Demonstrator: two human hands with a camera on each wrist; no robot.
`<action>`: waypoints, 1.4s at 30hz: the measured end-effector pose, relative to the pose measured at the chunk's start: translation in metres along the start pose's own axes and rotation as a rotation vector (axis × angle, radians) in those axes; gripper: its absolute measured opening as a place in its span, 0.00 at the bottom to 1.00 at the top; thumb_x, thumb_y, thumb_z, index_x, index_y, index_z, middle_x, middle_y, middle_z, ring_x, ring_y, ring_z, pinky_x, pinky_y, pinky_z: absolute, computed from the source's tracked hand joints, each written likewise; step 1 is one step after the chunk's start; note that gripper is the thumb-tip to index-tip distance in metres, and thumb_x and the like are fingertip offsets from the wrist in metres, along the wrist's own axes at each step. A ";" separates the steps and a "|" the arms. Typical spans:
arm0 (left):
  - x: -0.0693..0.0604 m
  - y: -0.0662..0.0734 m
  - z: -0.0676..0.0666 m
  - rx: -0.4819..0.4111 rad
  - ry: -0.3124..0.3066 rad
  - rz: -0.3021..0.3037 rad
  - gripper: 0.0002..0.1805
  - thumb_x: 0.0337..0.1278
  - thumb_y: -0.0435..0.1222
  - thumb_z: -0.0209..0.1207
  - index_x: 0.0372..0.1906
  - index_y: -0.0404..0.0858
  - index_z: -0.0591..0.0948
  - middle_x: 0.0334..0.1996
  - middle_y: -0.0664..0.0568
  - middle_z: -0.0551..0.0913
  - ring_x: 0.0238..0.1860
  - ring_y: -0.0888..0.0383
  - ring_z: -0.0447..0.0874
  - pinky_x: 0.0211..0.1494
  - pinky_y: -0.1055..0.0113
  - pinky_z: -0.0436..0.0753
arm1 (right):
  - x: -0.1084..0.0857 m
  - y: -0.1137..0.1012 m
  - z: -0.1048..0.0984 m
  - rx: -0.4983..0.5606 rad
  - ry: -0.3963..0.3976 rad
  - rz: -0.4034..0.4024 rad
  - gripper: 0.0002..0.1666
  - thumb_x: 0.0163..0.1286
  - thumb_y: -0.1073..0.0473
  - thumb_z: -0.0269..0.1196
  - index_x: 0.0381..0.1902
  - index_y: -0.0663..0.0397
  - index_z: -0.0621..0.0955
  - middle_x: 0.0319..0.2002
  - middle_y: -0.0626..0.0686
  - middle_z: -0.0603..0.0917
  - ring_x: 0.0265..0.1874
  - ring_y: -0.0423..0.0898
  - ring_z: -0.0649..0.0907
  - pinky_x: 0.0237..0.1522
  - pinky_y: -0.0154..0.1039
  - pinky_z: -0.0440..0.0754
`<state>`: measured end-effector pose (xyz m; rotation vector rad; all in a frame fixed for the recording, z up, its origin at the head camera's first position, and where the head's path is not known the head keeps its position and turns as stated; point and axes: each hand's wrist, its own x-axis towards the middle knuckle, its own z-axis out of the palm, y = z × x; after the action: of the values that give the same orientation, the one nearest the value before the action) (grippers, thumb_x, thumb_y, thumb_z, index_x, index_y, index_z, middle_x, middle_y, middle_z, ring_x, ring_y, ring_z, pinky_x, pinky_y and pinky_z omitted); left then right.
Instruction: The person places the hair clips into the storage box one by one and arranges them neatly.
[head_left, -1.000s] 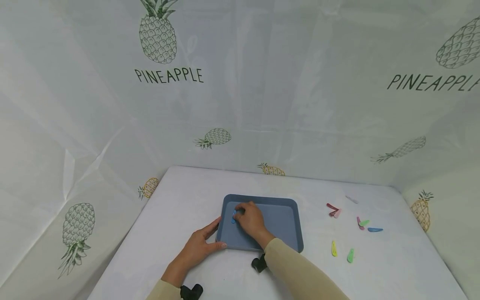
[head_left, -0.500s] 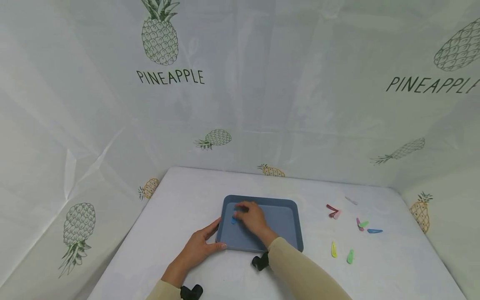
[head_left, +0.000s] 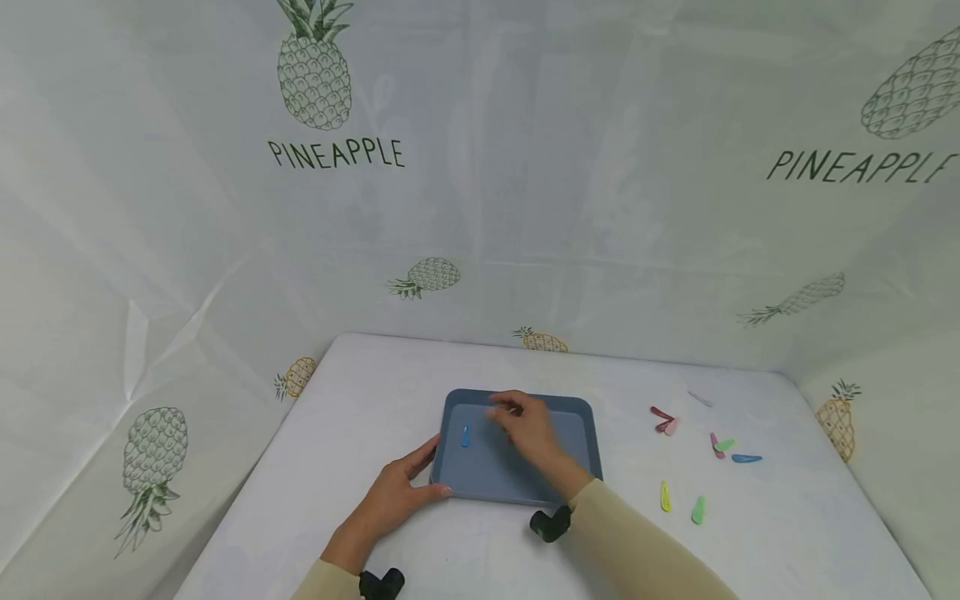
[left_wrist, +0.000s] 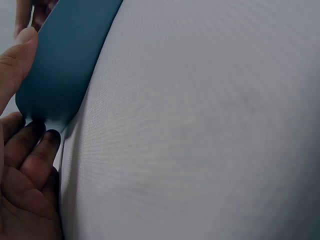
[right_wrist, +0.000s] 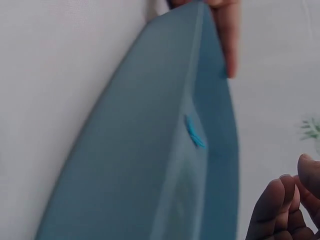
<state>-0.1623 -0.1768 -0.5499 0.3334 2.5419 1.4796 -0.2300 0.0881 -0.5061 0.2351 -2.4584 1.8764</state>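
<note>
A small blue hair clip (head_left: 466,436) lies on the left part of the blue-grey rectangular tray (head_left: 487,487). My left hand (head_left: 397,498) grips the tray's near-left corner, thumb along the front rim and fingers at the left side. In the left wrist view, the fingertips (left_wrist: 50,137) touch the tray's wall from below. My right hand (head_left: 527,427) hovers above the tray, just right of the clip, with loosely bent fingers and nothing between them. The right wrist view shows the same clip (right_wrist: 194,133) on the tray floor, apart from the right fingers (right_wrist: 270,205).
Several loose hair clips lie right of the tray on the white table (head_left: 630,567): a dark red one (head_left: 662,413), a yellow one (head_left: 665,496), green ones, and another blue one (head_left: 746,458). A pineapple-print sheet (head_left: 570,208) hangs behind the table.
My right hand has let go of the blue hair clip, lifted and moved right. The clip now lies uncovered on the tray. My left hand stays at the corner.
</note>
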 end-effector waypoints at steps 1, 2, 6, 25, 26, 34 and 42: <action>0.000 0.000 0.000 -0.002 -0.002 0.000 0.51 0.57 0.56 0.75 0.83 0.54 0.64 0.79 0.49 0.69 0.78 0.40 0.68 0.79 0.36 0.66 | -0.002 -0.002 -0.006 -0.003 0.006 0.005 0.16 0.71 0.64 0.71 0.55 0.63 0.87 0.33 0.53 0.84 0.25 0.42 0.79 0.20 0.34 0.80; 0.000 0.000 0.000 -0.002 -0.004 0.002 0.51 0.57 0.56 0.74 0.83 0.53 0.64 0.79 0.48 0.69 0.78 0.40 0.68 0.79 0.36 0.66 | -0.005 -0.004 -0.012 -0.006 0.011 0.010 0.16 0.72 0.64 0.70 0.55 0.63 0.86 0.33 0.52 0.83 0.26 0.43 0.79 0.21 0.34 0.80; 0.001 0.000 0.000 -0.003 -0.007 0.014 0.51 0.59 0.54 0.74 0.83 0.50 0.64 0.79 0.47 0.68 0.78 0.39 0.68 0.79 0.35 0.65 | -0.018 -0.013 -0.042 -0.078 0.043 0.043 0.15 0.74 0.60 0.70 0.56 0.59 0.87 0.33 0.53 0.84 0.27 0.51 0.81 0.23 0.34 0.81; 0.001 -0.001 0.001 -0.017 0.007 0.001 0.50 0.58 0.52 0.75 0.83 0.50 0.65 0.79 0.47 0.69 0.79 0.39 0.67 0.80 0.35 0.65 | -0.088 0.015 -0.187 -0.400 0.221 0.099 0.21 0.77 0.52 0.68 0.61 0.57 0.85 0.58 0.62 0.87 0.40 0.37 0.86 0.46 0.34 0.87; 0.001 -0.001 0.001 -0.017 0.007 0.001 0.50 0.58 0.52 0.75 0.83 0.50 0.65 0.79 0.47 0.69 0.79 0.39 0.67 0.80 0.35 0.65 | -0.091 0.020 -0.193 -0.437 0.227 0.094 0.21 0.77 0.51 0.68 0.60 0.56 0.86 0.58 0.60 0.87 0.41 0.34 0.85 0.48 0.34 0.86; 0.001 0.002 0.001 -0.027 0.006 -0.002 0.50 0.58 0.52 0.75 0.83 0.50 0.65 0.79 0.48 0.68 0.79 0.39 0.66 0.80 0.36 0.64 | -0.119 0.047 -0.229 -0.578 0.148 0.135 0.23 0.75 0.50 0.69 0.62 0.54 0.86 0.55 0.62 0.87 0.48 0.42 0.84 0.42 0.37 0.83; 0.001 -0.001 0.001 -0.051 0.008 -0.009 0.50 0.56 0.52 0.76 0.82 0.54 0.66 0.79 0.51 0.69 0.80 0.41 0.66 0.81 0.35 0.64 | -0.130 0.068 -0.235 -0.601 0.054 0.172 0.25 0.71 0.52 0.72 0.62 0.56 0.85 0.63 0.67 0.83 0.64 0.68 0.79 0.59 0.66 0.79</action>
<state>-0.1635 -0.1759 -0.5511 0.3084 2.5031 1.5423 -0.1254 0.3441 -0.5246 -0.0537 -2.9272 1.0749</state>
